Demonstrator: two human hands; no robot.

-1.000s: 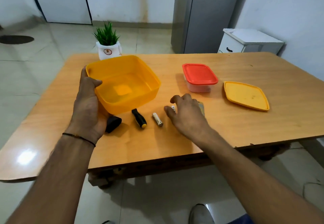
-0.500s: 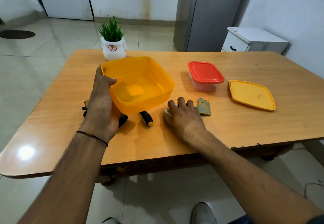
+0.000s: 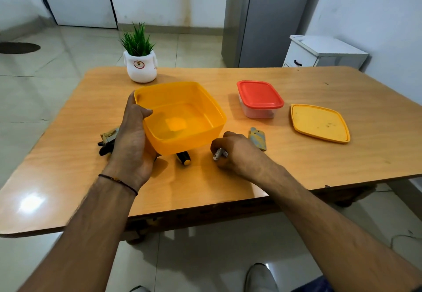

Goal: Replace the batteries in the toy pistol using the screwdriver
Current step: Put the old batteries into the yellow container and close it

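Note:
My left hand [image 3: 132, 141] grips the left rim of an empty yellow box [image 3: 182, 116], holding it tilted just above the table. The toy pistol [image 3: 107, 140] lies behind that hand, mostly hidden. A black and yellow screwdriver handle [image 3: 183, 157] pokes out from under the box. My right hand [image 3: 239, 154] is closed on batteries [image 3: 219, 154], whose ends show by the thumb. A small patterned battery cover [image 3: 258, 138] lies just right of that hand.
On the wooden table [image 3: 296, 166] stand a red-lidded container [image 3: 260, 98], a yellow lid [image 3: 319, 122] at the right and a potted plant [image 3: 140, 63] at the back. A white cabinet [image 3: 324, 52] stands beyond the table's far right corner.
My right hand has closed over the batteries that lay on the table and picked them up. The left hand has brought the yellow box slightly rightwards, over the screwdriver.

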